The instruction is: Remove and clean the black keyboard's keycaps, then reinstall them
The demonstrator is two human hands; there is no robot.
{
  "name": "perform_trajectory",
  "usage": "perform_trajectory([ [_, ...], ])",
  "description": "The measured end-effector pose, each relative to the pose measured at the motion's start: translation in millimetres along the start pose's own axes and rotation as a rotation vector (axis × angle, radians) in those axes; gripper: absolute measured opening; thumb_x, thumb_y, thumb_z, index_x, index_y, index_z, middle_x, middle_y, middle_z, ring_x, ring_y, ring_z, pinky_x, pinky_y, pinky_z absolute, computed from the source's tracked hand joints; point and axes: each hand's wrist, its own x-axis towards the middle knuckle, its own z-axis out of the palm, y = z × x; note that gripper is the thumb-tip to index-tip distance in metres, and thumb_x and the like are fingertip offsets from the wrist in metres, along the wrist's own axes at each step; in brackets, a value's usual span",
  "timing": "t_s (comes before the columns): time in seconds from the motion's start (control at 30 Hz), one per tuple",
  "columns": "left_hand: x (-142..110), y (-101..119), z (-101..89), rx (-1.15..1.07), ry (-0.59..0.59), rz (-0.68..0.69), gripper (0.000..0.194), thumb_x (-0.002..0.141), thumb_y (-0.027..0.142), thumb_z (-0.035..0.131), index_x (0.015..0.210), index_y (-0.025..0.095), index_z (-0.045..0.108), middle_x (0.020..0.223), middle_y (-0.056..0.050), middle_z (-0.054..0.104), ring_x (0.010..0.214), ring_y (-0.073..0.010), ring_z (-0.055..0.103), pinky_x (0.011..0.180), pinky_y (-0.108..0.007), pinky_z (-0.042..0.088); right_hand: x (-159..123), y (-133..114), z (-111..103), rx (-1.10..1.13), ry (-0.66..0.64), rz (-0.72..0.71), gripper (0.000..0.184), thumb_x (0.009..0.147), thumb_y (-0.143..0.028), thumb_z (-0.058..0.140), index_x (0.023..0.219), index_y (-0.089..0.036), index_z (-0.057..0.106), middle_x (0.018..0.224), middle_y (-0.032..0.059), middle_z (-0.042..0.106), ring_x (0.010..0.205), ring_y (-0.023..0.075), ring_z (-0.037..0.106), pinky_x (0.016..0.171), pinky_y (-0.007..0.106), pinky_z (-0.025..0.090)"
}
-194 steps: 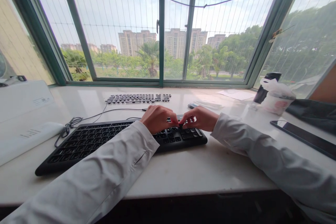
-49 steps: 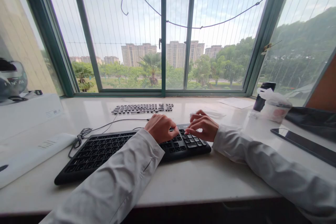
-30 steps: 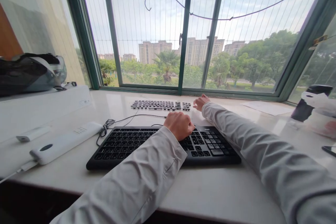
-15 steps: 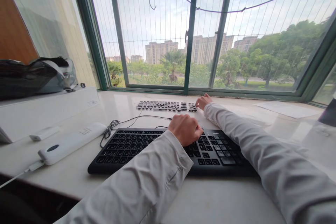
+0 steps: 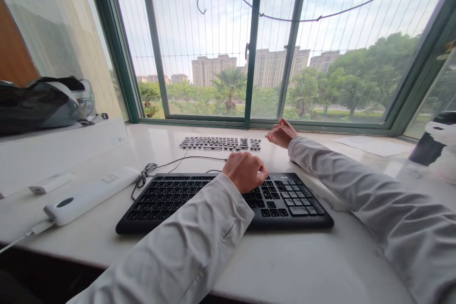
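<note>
The black keyboard [image 5: 199, 199] lies on the white counter [image 5: 285, 266], its long axis running left to right, roughly parallel to the window frame [image 5: 249, 123] beyond it. The left hand [image 5: 245, 171] rests on its upper right part with fingers curled down onto the keys, covering several of them. Beyond the keyboard lies a row of loose keycaps [image 5: 220, 143]; the right hand [image 5: 282, 133] hovers just past the row's right end, fingers drawn together in a narrow pinch, though whether they hold anything is too small to tell. Key legends and the print on the white device [image 5: 89, 194] left of the keyboard are unreadable.
</note>
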Motion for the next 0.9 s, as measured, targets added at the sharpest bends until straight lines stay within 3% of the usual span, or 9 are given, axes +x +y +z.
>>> perform_trajectory([
  [0.2,-2,0,1.2,-0.007,0.051,0.049,0.036,0.084,0.037,0.044,0.077,0.023,0.076,0.076,-0.008,0.072,0.075,-0.0226,0.066,0.069,-0.032,0.046,-76,-42,-69,0.275,0.145,0.100,0.029,0.087,-0.044,0.054,0.084,-0.024,0.075,0.073,0.0020,0.072,0.070,0.0156,0.059,0.085,0.036,0.026],
  [0.33,-3,1,0.6,-0.028,0.058,0.065,0.036,0.084,0.039,0.043,0.076,0.024,0.076,0.074,-0.007,0.072,0.072,-0.0209,0.065,0.066,-0.030,0.045,-116,-76,-95,0.481,0.111,0.164,0.027,0.083,-0.048,0.060,0.079,-0.028,0.076,0.065,-0.0026,0.070,0.058,0.0111,0.056,0.081,0.032,0.030],
  [0.5,-3,1,1.3,-0.058,0.057,0.097,0.035,0.083,0.040,0.045,0.074,0.024,0.075,0.073,-0.006,0.072,0.070,-0.0201,0.064,0.063,-0.029,0.043,-130,-93,-108,0.525,0.054,0.063,0.024,0.081,-0.047,0.063,0.073,-0.028,0.075,0.065,-0.0027,0.071,0.059,0.0100,0.055,0.083,0.033,0.027],
  [0.67,-3,0,2.0,-0.070,0.055,0.098,0.033,0.082,0.038,0.046,0.071,0.024,0.074,0.071,-0.005,0.071,0.068,-0.0192,0.063,0.064,-0.029,0.043,-129,-94,-116,0.492,0.012,-0.077,0.019,0.080,-0.037,0.065,0.067,-0.025,0.072,0.062,-0.0024,0.069,0.064,0.0111,0.056,0.084,0.034,0.024],
  [0.9,-3,2,2.7,-0.065,0.039,0.101,0.036,0.084,0.041,0.045,0.071,0.023,0.074,0.068,-0.005,0.070,0.066,-0.0184,0.062,0.063,-0.028,0.041,-133,-95,-117,0.411,-0.007,-0.160,0.023,0.082,-0.029,0.060,0.061,-0.022,0.067,0.059,-0.0026,0.066,0.062,0.0109,0.052,0.082,0.034,0.024],
])
